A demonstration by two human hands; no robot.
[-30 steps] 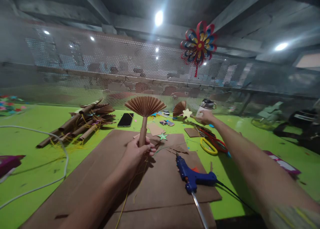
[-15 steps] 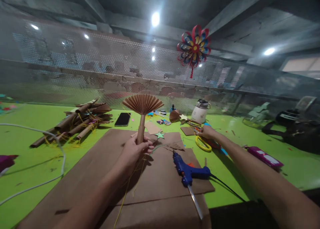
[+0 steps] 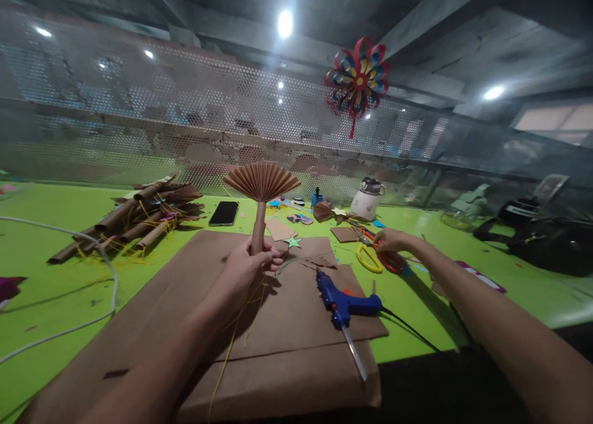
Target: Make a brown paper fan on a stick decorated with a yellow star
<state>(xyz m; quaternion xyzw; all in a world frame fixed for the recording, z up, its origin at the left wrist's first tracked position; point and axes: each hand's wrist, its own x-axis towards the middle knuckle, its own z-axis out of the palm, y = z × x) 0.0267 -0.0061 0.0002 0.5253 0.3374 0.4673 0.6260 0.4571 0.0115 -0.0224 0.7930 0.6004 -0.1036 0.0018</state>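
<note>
Paper fan (image 3: 260, 183), brown, pleated, on a rolled stem: held upright over the cardboard sheet (image 3: 287, 331), with the fingers of the left hand (image 3: 245, 266) wrapped tight round the stem. Right hand (image 3: 391, 240), at three o'clock from the fan, has its fingers curled down on red-handled scissors (image 3: 393, 263) on the green table (image 3: 55, 288); whether they grip cannot be told. Blue glue gun (image 3: 345, 301) lies at five o'clock on the sheet.

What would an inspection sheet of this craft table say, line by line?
Surface: green table with a brown cardboard sheet on it.
Job's things: paper fan held upright; red scissors beside yellow scissors.
Clutter: rolled paper sticks, phone, blue glue gun, white jar.
Hands: left hand closed round the fan's stem; right hand on the red scissors, grip unclear.
Cables: white cable at left; black cord from the glue gun.
Surroundings: perforated screen, hanging pinwheel.
</note>
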